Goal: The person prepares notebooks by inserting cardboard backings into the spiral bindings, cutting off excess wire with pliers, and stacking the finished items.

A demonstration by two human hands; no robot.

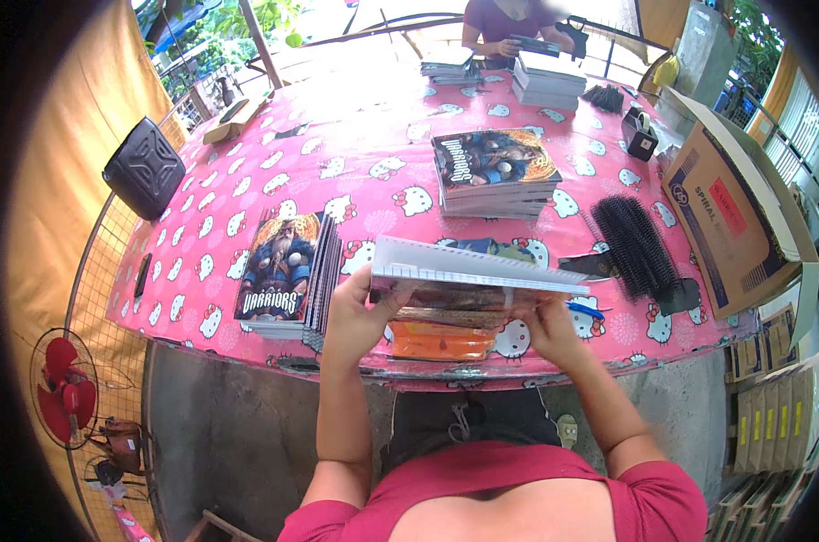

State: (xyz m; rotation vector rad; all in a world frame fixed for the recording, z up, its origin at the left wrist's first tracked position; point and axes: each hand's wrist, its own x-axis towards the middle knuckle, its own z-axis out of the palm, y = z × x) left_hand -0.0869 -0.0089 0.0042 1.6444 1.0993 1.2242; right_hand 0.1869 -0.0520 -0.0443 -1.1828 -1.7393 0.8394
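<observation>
A booklet with a row of punched holes along its near edge is held up above the table, tilted, between my two hands. My left hand grips its left end, thumb on the near side. At its right end, my right hand has its fingers pinched at the punched edge; whether a coil is between them I cannot make out. Beneath the booklet lies an orange, shiny flat item, partly hidden. A blue pen is beside my right hand. To the left stands a stack of illustrated booklets.
Another booklet stack stands farther back on the pink patterned tablecloth. Black spiral coils are heaped at right, near an open cardboard box and a tape dispenser. Across the table, a person handles booklets beside paper stacks.
</observation>
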